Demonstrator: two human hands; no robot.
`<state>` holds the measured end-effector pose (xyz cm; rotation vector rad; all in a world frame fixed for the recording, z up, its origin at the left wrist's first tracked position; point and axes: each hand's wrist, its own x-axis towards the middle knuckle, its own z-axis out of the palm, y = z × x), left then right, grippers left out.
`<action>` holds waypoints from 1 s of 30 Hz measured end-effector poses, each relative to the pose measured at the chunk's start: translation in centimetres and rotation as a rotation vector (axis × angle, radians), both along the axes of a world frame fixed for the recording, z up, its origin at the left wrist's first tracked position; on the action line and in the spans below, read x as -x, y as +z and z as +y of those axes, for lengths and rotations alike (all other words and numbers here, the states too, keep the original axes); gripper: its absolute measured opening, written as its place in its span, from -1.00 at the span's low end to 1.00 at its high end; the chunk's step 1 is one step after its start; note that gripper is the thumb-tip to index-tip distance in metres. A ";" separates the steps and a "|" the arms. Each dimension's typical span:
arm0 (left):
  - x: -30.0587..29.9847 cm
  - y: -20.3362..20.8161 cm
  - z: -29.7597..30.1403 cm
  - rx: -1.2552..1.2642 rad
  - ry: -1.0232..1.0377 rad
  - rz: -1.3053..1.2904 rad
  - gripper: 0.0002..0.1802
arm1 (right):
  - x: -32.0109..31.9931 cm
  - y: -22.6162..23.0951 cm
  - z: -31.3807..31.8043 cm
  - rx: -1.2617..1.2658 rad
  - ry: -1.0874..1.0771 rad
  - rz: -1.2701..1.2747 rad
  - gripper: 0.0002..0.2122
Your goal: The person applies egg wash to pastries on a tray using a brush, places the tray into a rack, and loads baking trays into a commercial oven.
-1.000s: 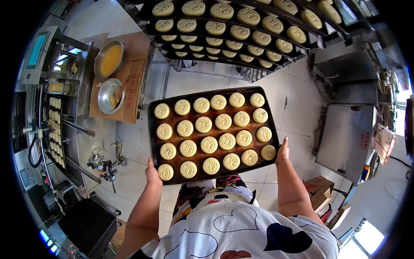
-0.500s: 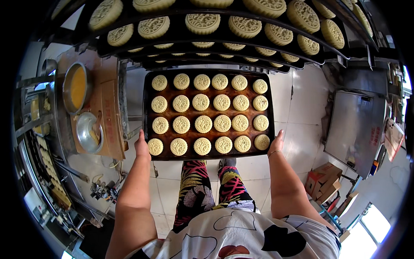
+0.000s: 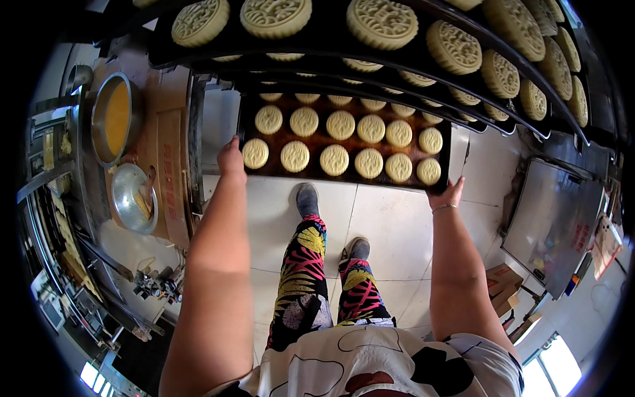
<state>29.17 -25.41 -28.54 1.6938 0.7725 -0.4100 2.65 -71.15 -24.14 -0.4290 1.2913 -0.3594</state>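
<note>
Shows red lettering point(image 3: 170, 188) on cardboard point(image 3: 173, 132) left of the tray point(image 3: 314, 159); grips its near corners with left hand point(image 3: 231, 159) and right hand point(image 3: 448, 194).

On the left, a deep metal bowl point(image 3: 98, 126) has yellow stuff point(image 3: 118, 119) in it. Just below it in view is a shiny bowl point(image 3: 124, 192) with a brown thing point(image 3: 143, 200) inside, too hard to make out. Both bowls are on brown cardboard point(image 3: 173, 142) with red marks. A small machine point(image 3: 159, 283) with round bits and bent tubes is on the floor point(image 3: 390, 218), which is made of pale tiles. On the right is a big gray cabinet point(image 3: 549, 212). Near it are brown boxes point(image 3: 503, 286). A bright window point(image 3: 561, 362) shines at the bottom right.
</note>
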 end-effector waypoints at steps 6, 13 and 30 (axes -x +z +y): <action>0.6 -2.5 -6.4 0.478 0.568 0.250 -0.76 | -6.6 -2.3 1.8 -0.087 -0.175 -0.107 -0.42; -4.4 4.0 -8.7 0.747 -0.003 0.029 -0.37 | -9.8 -1.5 2.2 0.006 0.477 -0.268 -0.63; 34.9 16.7 20.5 -0.449 -1.264 0.377 -0.66 | 15.5 16.0 10.6 0.286 1.223 0.580 -0.66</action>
